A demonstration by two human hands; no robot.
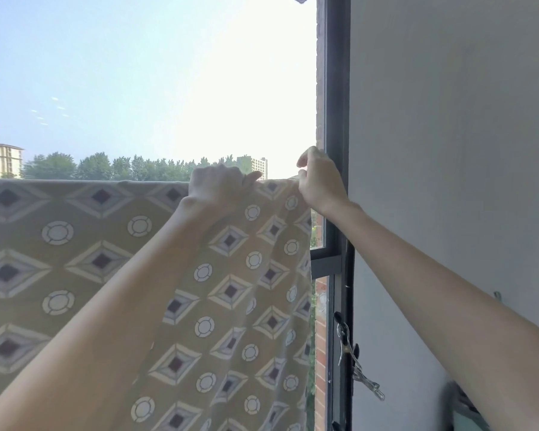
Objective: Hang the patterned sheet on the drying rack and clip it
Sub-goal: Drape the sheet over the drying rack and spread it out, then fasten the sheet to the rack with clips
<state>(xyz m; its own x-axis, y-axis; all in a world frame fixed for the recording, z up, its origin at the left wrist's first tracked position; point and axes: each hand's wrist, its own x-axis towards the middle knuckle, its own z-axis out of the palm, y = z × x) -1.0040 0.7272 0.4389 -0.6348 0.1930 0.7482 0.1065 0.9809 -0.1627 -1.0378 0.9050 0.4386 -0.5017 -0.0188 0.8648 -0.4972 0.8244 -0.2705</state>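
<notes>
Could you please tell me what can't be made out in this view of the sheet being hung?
All in the head view:
The drying rack's rail: covered by the draped patterned sheet.
Fingertips of the left hand: curled over the sheet's top edge, out of sight.
Grip of the right hand: its back hides whether it pinches the sheet's corner.
The dark object at lower right: blurred, behind the forearm, cut off by the edge.

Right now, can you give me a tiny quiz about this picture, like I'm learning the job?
1. True or false: the sheet lies on the floor.
2. Which is nearer the wall? A: left hand. B: right hand.
3. Fill in: the metal clips hang on the window ____.
Key: 1 false, it hangs up high; 2 B; 3 frame.
</notes>
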